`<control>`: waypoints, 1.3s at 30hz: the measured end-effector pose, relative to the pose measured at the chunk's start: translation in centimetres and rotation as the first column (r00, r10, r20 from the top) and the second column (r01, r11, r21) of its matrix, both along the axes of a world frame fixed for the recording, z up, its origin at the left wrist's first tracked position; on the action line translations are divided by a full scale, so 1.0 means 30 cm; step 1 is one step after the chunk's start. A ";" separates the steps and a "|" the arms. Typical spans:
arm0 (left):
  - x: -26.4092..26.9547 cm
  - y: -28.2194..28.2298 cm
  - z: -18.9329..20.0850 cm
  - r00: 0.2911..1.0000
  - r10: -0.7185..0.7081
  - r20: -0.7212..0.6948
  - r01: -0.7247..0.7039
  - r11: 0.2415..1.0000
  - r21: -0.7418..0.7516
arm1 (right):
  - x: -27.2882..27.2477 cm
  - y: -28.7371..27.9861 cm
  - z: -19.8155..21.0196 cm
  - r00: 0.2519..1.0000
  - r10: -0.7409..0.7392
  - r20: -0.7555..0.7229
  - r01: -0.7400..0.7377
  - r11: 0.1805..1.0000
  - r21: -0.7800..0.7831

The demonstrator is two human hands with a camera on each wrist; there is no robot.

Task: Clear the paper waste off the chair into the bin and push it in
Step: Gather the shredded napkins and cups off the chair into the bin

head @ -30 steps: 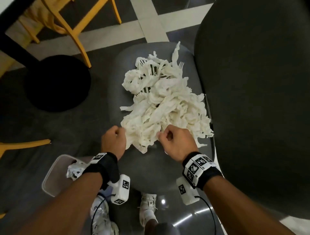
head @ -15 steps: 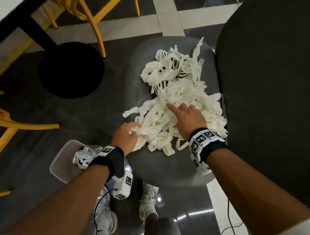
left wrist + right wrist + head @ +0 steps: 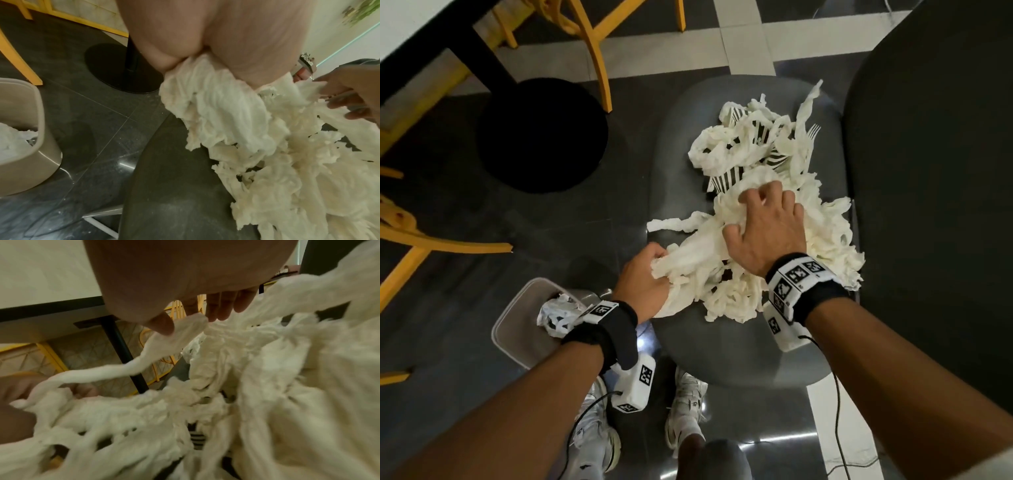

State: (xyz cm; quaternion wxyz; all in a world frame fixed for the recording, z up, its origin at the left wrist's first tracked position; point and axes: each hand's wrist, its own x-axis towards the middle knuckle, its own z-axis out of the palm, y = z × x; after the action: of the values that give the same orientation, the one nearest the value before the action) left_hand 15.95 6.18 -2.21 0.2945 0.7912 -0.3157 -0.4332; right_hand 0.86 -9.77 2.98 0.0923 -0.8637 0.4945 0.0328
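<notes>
Fingers [image 3: 222, 308] of my right hand [image 3: 767, 236] curl into paper waste [image 3: 756, 219] on chair [image 3: 739, 349], my left hand [image 3: 643, 281] clamps a bunch, left wrist view alone shows bin [image 3: 30, 138] wall, paper inside.

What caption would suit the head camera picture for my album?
Both hands gather shredded paper waste on a grey chair: left hand grips a bunch, right hand claws the heap, bin waiting below.
</notes>
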 end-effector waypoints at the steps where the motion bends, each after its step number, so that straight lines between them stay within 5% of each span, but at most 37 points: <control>1: 0.005 0.004 0.006 1.000 0.007 -0.030 -0.007 1.000 -0.005 | 0.028 -0.002 -0.005 0.999 -0.012 0.049 0.012 1.000 0.001; 4: 0.023 0.014 0.040 0.967 0.086 -0.240 -0.093 0.996 -0.019 | 0.088 -0.015 -0.025 0.995 0.017 0.099 -0.021 0.999 0.043; 7: 0.073 0.032 0.061 0.836 0.302 -0.459 -0.299 0.951 0.081 | 0.105 -0.015 -0.039 0.991 0.066 0.115 -0.076 0.993 0.086; 12: 0.165 0.082 0.028 0.890 0.405 -0.207 -0.384 0.913 0.135 | 0.094 0.051 -0.058 0.973 0.210 0.099 -0.221 0.968 0.120; 17: 0.183 0.142 0.035 0.847 0.470 -0.248 -0.453 0.883 0.125 | 0.089 0.115 -0.094 0.932 0.359 -0.043 -0.333 0.899 0.285; 22: 0.178 0.216 0.006 0.944 0.285 -0.166 -0.267 0.956 0.122 | 0.070 0.154 -0.143 0.870 0.391 -0.301 -0.263 0.884 0.387; 27: 0.140 0.233 -0.002 0.984 0.055 -0.170 -0.029 0.988 0.154 | 0.047 0.142 -0.131 0.762 0.248 -0.599 -0.111 0.960 0.257; 33: 0.100 0.220 -0.017 0.945 -0.328 -0.004 0.315 0.904 0.291 | -0.006 0.061 -0.105 0.740 0.094 -0.666 -0.003 0.991 0.136; 39: 0.188 0.271 -0.047 0.995 -0.100 0.028 0.092 0.972 0.217 | -0.040 0.010 -0.091 0.804 0.004 -0.594 0.018 0.999 0.031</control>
State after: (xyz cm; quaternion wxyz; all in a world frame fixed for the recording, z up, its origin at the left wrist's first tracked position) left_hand 21.60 14.31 -3.63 0.1795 0.8106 -0.3103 -0.4631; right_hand -0.34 -9.48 0.25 -0.0517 -0.8065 0.5010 0.3098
